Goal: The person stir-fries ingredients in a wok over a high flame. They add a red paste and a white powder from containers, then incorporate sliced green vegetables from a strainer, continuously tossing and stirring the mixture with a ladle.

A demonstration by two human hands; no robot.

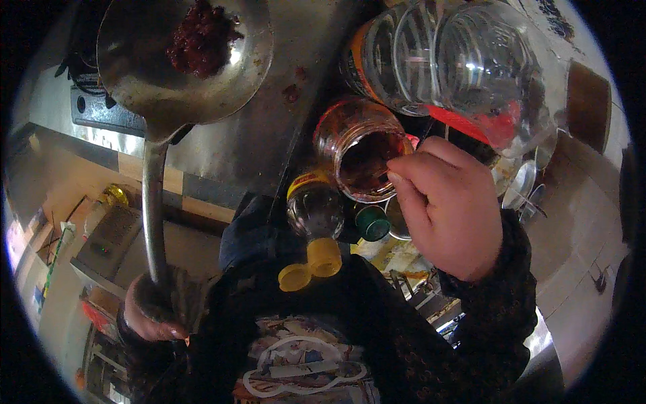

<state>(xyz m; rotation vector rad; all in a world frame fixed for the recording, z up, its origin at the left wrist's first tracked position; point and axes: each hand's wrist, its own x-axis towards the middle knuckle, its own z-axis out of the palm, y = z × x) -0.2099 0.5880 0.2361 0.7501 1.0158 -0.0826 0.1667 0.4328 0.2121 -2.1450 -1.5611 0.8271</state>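
Note:
My left hand (151, 313) is closed round the lower handle of a large metal ladle (121, 77), beside some dark cloth. A clump of dark red, chunky paste (202, 40) lies in the ladle's bowl, which is held out over a metal counter. My right hand (447, 202) is pinched at the right rim of a clear jar (330, 135), fingertips at the mouth. Dark red sauce coats the jar's inside, and its mouth faces me. Whether the fingers also hold something small inside the mouth is hidden.
Below the jar stands a clear bottle (315, 205) with its yellow flip cap (324, 257) open. Beside it is a green-capped bottle (372, 223). A big clear plastic jug (464, 60) stands behind my right hand. Red spots mark the metal counter (229, 151).

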